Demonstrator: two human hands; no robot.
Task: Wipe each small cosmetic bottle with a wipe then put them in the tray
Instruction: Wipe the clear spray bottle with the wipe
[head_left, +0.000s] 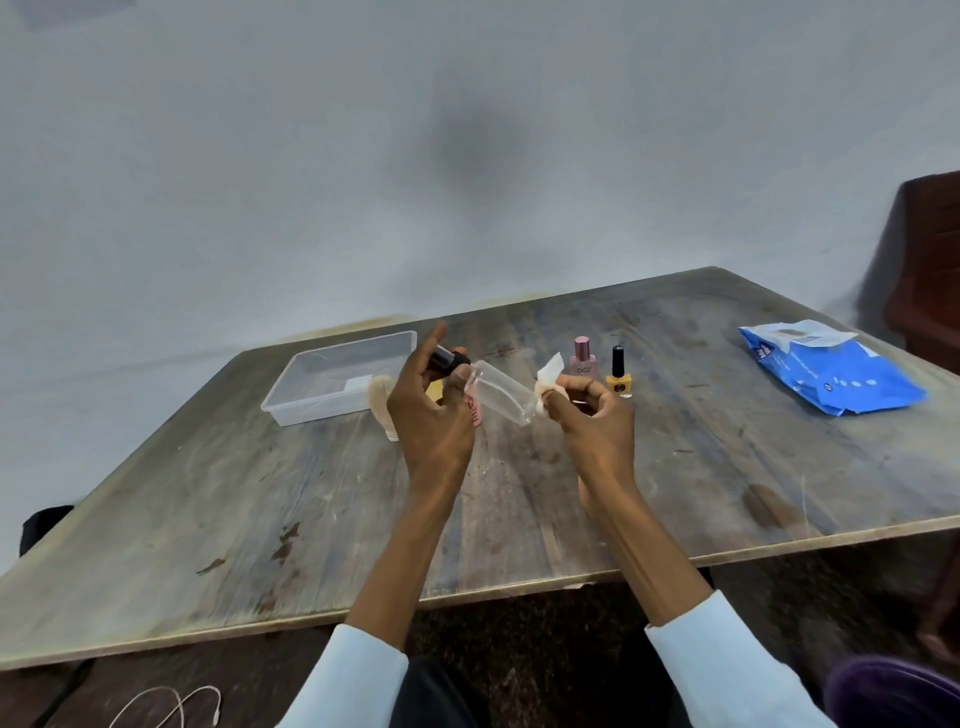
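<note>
My left hand (431, 410) grips the black-capped neck of a clear bottle (501, 392), held tilted above the table. My right hand (592, 415) pinches a crumpled white wipe (548, 379) against the bottle's lower end. A clear plastic tray (337, 382) lies on the table just left of my left hand. A pink perfume bottle (584, 361) and a yellow nail polish bottle (619, 376) stand upright behind my right hand. A beige bottle (382, 410) and a pink one (475, 413) show partly behind my left hand.
A blue pack of wipes (831, 371) lies at the table's far right. The worn wooden table (260, 519) has a grey wall behind it. A dark wooden chair (924, 260) stands at the right edge. A white cord (166, 706) lies on the floor.
</note>
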